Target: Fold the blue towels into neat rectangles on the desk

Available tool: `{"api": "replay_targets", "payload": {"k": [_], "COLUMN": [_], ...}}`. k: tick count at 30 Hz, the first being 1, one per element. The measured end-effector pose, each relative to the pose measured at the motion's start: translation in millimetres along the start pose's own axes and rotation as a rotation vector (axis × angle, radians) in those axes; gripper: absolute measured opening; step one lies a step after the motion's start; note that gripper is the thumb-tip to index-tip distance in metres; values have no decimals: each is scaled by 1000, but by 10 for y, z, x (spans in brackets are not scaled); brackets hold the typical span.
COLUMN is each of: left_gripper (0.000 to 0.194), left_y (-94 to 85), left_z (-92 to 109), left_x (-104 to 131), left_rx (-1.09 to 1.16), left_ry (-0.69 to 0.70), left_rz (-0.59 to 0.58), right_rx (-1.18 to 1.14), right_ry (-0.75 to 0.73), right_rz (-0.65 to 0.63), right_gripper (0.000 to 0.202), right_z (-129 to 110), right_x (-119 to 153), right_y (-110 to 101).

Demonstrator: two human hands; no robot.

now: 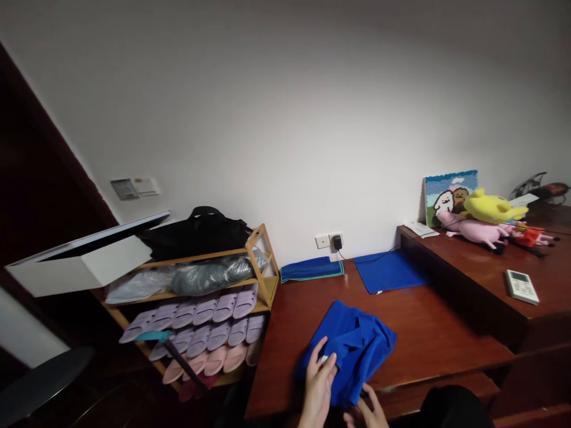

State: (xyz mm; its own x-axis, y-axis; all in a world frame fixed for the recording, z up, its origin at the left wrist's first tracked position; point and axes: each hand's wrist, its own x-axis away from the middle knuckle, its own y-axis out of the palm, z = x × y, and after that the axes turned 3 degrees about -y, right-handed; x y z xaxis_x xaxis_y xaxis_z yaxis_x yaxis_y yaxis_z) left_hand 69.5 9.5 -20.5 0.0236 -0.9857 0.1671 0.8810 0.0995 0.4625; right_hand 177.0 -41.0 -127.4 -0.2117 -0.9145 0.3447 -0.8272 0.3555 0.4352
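Note:
A crumpled blue cloth (368, 345) lies partly bunched near the front of the reddish-brown desk (307, 297). My left hand (319, 380) is at its left side, thumb and fingers closed on the fabric beside a small white tag. At the cloth's lower edge is my right hand (368, 411), its fingers curled against the hem and partly cut off by the bottom of the view. Behind, against the wall, a second blue cloth (390, 271) is spread flat. A folded blue cloth with a green border (312, 270) sits at the desk's back left corner.
On the left stands a wooden rack (263, 285) with rows of slippers (205, 309) and a black bag (200, 235) on top. Plush toys (477, 229) and a white remote (521, 286) rest on the raised right section. A plugged-in black adapter (338, 242) trails a cable.

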Motion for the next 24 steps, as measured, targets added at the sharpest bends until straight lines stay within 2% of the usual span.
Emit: {"api": "replay_targets", "payload": {"k": [2,4,7,11,14,17,19,21,24], "left_gripper": [66,65,63,48,42,45,43,36,22], "left_y": [-7,13,111,233,148,-123,-354,-581,-876], "left_z": [66,128,236,481,800,1233,1546,1834,2139], "left_x": [31,65,110,95,-12,-183,-296,-382,-437], "left_rx": [-11,-14,-24,-50,-26,53,97,123,131], "left_ry": [-9,-11,22,143,273,378,419,439,449], "left_rz": [-20,-42,-50,25,156,337,419,496,576], "right_rx": [84,237,424,430,370,283,236,195,126], "right_ry": [-54,-187,-355,-397,-427,-457,-469,-536,-577], "right_rz": [-20,-30,22,38,52,109,168,288,376], "right_gripper": [79,77,72,66,71,72,70,67,60], "right_z": [-2,-43,-135,-240,-404,-847,-1324,-1874,-2623], "right_x": [8,4,-22,-94,-177,-285,-349,-384,-353], "right_y": [-15,-24,32,141,58,-237,-505,-774,-1112]}}
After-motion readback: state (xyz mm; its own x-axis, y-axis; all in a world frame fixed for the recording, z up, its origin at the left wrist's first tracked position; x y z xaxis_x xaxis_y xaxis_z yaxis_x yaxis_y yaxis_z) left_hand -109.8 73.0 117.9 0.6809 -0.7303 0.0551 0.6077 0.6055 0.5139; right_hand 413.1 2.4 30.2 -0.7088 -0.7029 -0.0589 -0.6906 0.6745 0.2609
